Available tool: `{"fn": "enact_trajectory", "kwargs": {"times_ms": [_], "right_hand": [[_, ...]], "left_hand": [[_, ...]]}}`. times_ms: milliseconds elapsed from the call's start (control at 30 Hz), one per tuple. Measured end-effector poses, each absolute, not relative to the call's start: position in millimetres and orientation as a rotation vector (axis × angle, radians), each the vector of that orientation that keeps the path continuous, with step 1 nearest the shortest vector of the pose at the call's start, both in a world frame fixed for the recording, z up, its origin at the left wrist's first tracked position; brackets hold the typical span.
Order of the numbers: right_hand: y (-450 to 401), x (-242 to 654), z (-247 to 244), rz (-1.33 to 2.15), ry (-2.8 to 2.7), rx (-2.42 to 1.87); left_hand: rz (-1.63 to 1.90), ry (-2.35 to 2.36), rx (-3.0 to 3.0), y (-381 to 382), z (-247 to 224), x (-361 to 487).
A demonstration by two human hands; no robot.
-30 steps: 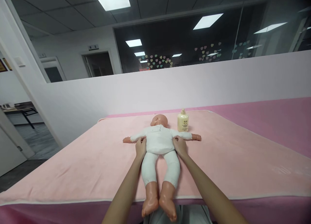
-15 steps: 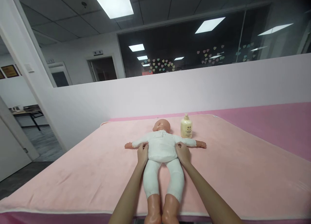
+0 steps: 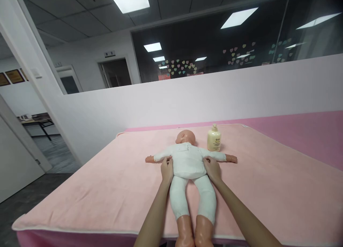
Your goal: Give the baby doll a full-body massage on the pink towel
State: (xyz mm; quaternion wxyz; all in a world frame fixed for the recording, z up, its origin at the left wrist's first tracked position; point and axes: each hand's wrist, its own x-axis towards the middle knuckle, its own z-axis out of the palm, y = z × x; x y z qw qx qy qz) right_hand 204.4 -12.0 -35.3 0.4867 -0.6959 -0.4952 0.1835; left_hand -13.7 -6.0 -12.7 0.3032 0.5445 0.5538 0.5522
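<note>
A baby doll (image 3: 189, 165) in a white cloth suit lies on its back, arms spread wide and head turned to the left. Its bare feet point toward me. My left hand (image 3: 167, 169) is closed against the left side of the doll's torso, fingers curled at the cloth just below the arm. On the opposite side, my right hand (image 3: 213, 168) is closed on the torso's edge in the same way. The fingertips of both hands are partly hidden. Just above the doll's right-side arm stands a pale yellow pump bottle (image 3: 214, 139), upright.
A pink towel (image 3: 107, 190) with a white edge covers the table under the doll. Behind it rises a low white wall (image 3: 166, 104) with a window above. A white door (image 3: 16, 157) and a desk (image 3: 40, 122) are at the left.
The whole view has shifted, so the doll, bottle and hands appear a little further right. Both hands stay at the sides of the doll's torso.
</note>
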Motion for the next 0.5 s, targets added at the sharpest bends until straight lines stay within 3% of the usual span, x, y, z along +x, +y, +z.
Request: {"fn": "enact_trajectory", "kwargs": {"times_ms": [500], "right_hand": [[-18,203,-25,0.495,-1.187,-1.695]], "left_hand": [[1.465,1.495,1.462,3,-12,-14]]}}
